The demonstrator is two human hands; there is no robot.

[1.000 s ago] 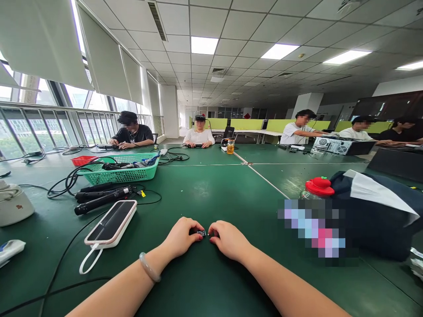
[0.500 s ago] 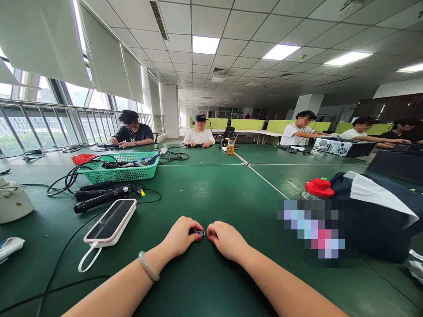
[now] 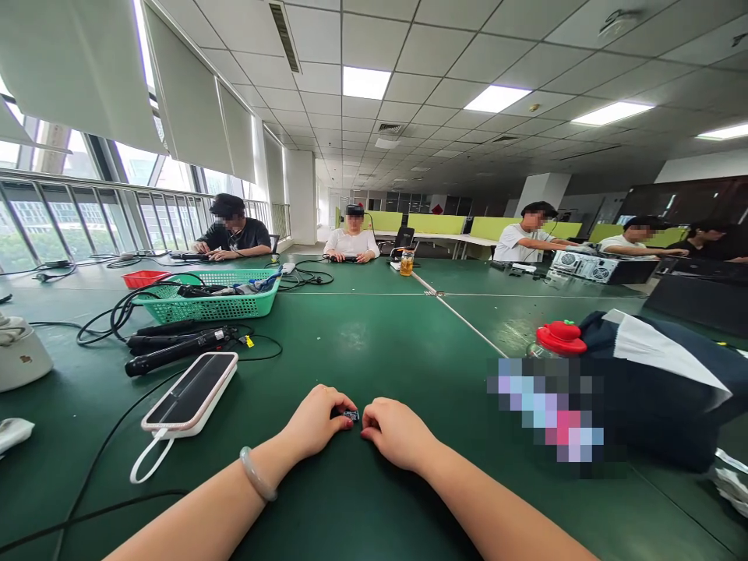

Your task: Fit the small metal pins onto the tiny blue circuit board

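Note:
Between the thumb and fingers of my left hand is a small dark blue piece with light markings, like a small circuit board. That hand rests low at the green table, a pale bangle on its wrist. Just right of the board, my right hand is closed, thumb and fingertips pressed together close to the board's edge. Whether anything sits in that pinch is too small to see. A narrow gap parts the two hands.
Left of my hands lie a phone with a white strap, black microphones, a green basket of cables and loose cords. To the right are a red-lidded jar and a dark bag. Several people sit around the far table edge.
My hands stay almost in place, the right one turned slightly and a touch lower. The board shows a little more. The whole view has shifted slightly.

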